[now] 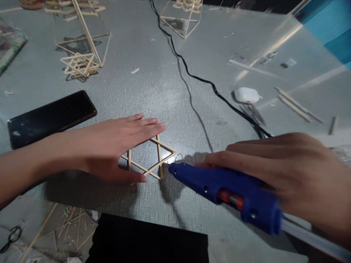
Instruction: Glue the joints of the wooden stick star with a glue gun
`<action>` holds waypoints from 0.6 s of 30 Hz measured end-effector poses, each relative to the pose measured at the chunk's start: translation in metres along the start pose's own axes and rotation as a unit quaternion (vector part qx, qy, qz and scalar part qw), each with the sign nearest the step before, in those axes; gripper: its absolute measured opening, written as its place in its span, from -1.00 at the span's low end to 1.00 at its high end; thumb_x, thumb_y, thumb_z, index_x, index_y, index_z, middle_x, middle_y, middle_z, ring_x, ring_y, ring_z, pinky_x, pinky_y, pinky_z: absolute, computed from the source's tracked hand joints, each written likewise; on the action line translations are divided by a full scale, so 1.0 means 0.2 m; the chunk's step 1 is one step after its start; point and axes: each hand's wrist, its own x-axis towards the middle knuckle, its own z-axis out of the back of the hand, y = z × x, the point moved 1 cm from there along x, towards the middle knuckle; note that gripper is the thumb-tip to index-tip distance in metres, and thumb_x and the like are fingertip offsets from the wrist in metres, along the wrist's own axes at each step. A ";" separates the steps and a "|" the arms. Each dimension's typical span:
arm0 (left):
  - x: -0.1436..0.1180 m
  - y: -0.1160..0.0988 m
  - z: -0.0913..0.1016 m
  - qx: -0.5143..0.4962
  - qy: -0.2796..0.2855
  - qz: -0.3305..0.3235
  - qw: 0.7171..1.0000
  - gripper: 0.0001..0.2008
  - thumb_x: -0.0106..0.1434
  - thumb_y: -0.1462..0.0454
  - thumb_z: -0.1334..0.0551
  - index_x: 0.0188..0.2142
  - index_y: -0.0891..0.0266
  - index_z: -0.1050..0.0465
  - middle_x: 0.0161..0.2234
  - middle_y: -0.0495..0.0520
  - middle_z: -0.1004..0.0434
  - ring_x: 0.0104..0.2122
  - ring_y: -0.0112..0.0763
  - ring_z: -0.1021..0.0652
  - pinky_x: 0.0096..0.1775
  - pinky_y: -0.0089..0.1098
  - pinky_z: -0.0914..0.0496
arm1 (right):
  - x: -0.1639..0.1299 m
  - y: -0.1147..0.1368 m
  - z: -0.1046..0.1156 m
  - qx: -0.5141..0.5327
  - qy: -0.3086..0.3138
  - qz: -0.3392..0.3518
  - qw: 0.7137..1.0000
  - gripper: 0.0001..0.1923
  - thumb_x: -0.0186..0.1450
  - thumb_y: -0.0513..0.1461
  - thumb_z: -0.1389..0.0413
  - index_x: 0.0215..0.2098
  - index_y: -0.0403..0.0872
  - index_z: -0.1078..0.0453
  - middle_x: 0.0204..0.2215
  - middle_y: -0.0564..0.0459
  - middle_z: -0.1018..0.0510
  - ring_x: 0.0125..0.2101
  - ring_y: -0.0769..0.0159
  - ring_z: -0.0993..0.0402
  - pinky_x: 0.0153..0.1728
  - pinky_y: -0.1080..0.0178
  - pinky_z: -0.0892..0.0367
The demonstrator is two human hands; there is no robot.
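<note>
My left hand (120, 146) lies flat, fingers together, on a star made of thin wooden sticks (161, 155) on the grey table. Part of the star shows beyond my fingertips. My right hand (276, 164) grips a blue hot glue gun (227, 188). Its nozzle sits just right of the star's near corner, with a thin glue thread at the tip. A clear glue stick sticks out of the back of the gun at the lower right.
A black phone (52, 118) lies left of my forearm. The gun's black cord (192, 76) runs up the table. Stick frames (82, 47) stand at the back, another frame (183, 20) at top centre. A white case (246, 95) and loose sticks (296, 104) lie right. Scissors (11, 237) rest on the floor.
</note>
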 end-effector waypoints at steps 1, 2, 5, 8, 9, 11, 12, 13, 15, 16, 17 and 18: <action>0.00 0.00 0.00 0.001 0.001 -0.002 1.000 0.11 0.40 -0.27 -0.26 0.63 0.31 0.14 0.63 0.34 0.15 0.61 0.14 0.02 0.57 0.08 0.04 | -0.02 0.00 -0.01 -0.014 -0.002 0.010 1.000 -0.69 0.59 0.03 0.00 0.01 0.15 -0.55 -0.52 0.10 -0.54 -0.57 0.20 -0.51 -0.60 0.10 -0.15; 0.00 0.00 0.00 0.001 -0.002 -0.005 1.000 0.11 0.40 -0.28 -0.25 0.63 0.29 0.14 0.63 0.33 0.15 0.61 0.11 0.01 0.58 0.06 0.05 | -0.04 0.00 -0.02 -0.028 -0.010 0.020 0.999 -0.67 0.59 0.06 0.00 0.04 0.15 -0.53 -0.52 0.10 -0.52 -0.57 0.18 -0.50 -0.60 0.09 -0.15; -0.01 0.01 -0.01 -0.002 -0.013 -0.009 1.000 0.11 0.39 -0.29 -0.25 0.63 0.27 0.14 0.64 0.32 0.14 0.62 0.07 0.00 0.59 -0.01 0.09 | -0.12 -0.01 -0.09 -0.073 -0.060 0.045 0.994 -0.60 0.61 0.07 0.07 0.15 0.09 -0.45 -0.47 0.07 -0.54 -0.55 0.15 -0.46 -0.56 0.08 -0.23; -0.01 0.02 -0.01 -0.001 -0.012 -0.008 1.000 0.10 0.39 -0.27 -0.26 0.63 0.26 0.14 0.64 0.31 0.14 0.62 0.09 0.01 0.59 0.01 0.09 | -0.18 -0.03 -0.17 -0.075 -0.101 0.055 0.991 -0.51 0.65 0.05 0.20 0.16 0.00 -0.44 -0.47 0.05 -0.51 -0.55 0.17 -0.46 -0.52 0.10 -0.30; -0.01 0.02 -0.02 -0.001 -0.012 -0.007 1.000 0.10 0.39 -0.26 -0.26 0.63 0.25 0.14 0.64 0.30 0.14 0.62 0.10 0.01 0.59 0.02 0.08 | -0.19 -0.05 -0.19 -0.062 -0.105 0.057 0.991 -0.48 0.65 0.07 0.23 0.15 0.00 -0.45 -0.47 0.06 -0.50 -0.55 0.18 -0.47 -0.53 0.12 -0.30; -0.01 0.02 -0.02 0.000 -0.018 -0.010 1.000 0.10 0.39 -0.26 -0.28 0.63 0.24 0.12 0.64 0.30 0.11 0.61 0.11 0.00 0.59 0.02 0.07 | -0.19 -0.07 -0.22 -0.036 -0.110 0.052 0.992 -0.50 0.64 0.09 0.21 0.13 0.05 -0.45 -0.46 0.09 -0.52 -0.54 0.21 -0.50 -0.54 0.17 -0.30; -0.01 0.02 -0.02 0.001 -0.021 -0.011 1.000 0.10 0.38 -0.26 -0.29 0.63 0.24 0.11 0.63 0.29 0.10 0.61 0.11 -0.01 0.59 0.02 0.07 | -0.18 -0.07 -0.23 -0.028 -0.110 0.044 0.993 -0.57 0.64 0.06 0.15 0.13 0.06 -0.45 -0.46 0.11 -0.52 -0.54 0.23 -0.50 -0.53 0.18 -0.29; -0.01 0.02 -0.02 0.003 -0.023 -0.012 1.000 0.10 0.38 -0.25 -0.30 0.63 0.25 0.11 0.63 0.29 0.09 0.61 0.10 -0.01 0.59 0.00 0.07 | -0.18 -0.08 -0.23 -0.020 -0.110 0.035 0.993 -0.66 0.64 0.00 0.08 0.12 0.07 -0.45 -0.46 0.13 -0.52 -0.53 0.25 -0.50 -0.52 0.19 -0.29; -0.01 0.02 -0.01 0.010 -0.022 -0.013 1.000 0.10 0.38 -0.25 -0.30 0.63 0.24 0.11 0.63 0.27 0.08 0.61 0.07 -0.02 0.59 -0.03 0.08 | -0.16 -0.08 -0.23 -0.001 -0.109 0.032 0.994 -0.79 0.60 -0.14 -0.03 0.11 0.06 -0.45 -0.47 0.16 -0.51 -0.55 0.29 -0.48 -0.53 0.21 -0.27; -0.01 0.02 -0.01 0.013 -0.021 -0.014 1.000 0.10 0.38 -0.25 -0.30 0.63 0.24 0.11 0.63 0.26 0.08 0.61 0.06 -0.02 0.60 -0.05 0.09 | -0.16 -0.08 -0.22 0.012 -0.105 0.032 0.994 -0.81 0.59 -0.18 -0.05 0.10 0.06 -0.45 -0.48 0.17 -0.51 -0.56 0.30 -0.48 -0.53 0.21 -0.26; -0.01 0.03 -0.01 0.016 -0.021 -0.015 1.000 0.10 0.38 -0.25 -0.29 0.63 0.24 0.12 0.64 0.25 0.09 0.61 0.05 -0.02 0.60 -0.06 0.10 | -0.15 -0.08 -0.21 0.026 -0.099 0.034 0.994 -0.82 0.58 -0.20 -0.06 0.09 0.06 -0.46 -0.47 0.17 -0.53 -0.56 0.31 -0.49 -0.53 0.21 -0.26; -0.01 0.03 -0.01 0.016 -0.022 -0.018 0.999 0.10 0.38 -0.25 -0.29 0.63 0.24 0.13 0.64 0.24 0.09 0.61 0.04 -0.02 0.60 -0.07 0.10 | -0.15 -0.08 -0.21 0.037 -0.093 0.033 0.994 -0.82 0.58 -0.21 -0.06 0.08 0.06 -0.46 -0.46 0.17 -0.55 -0.56 0.31 -0.51 -0.52 0.21 -0.28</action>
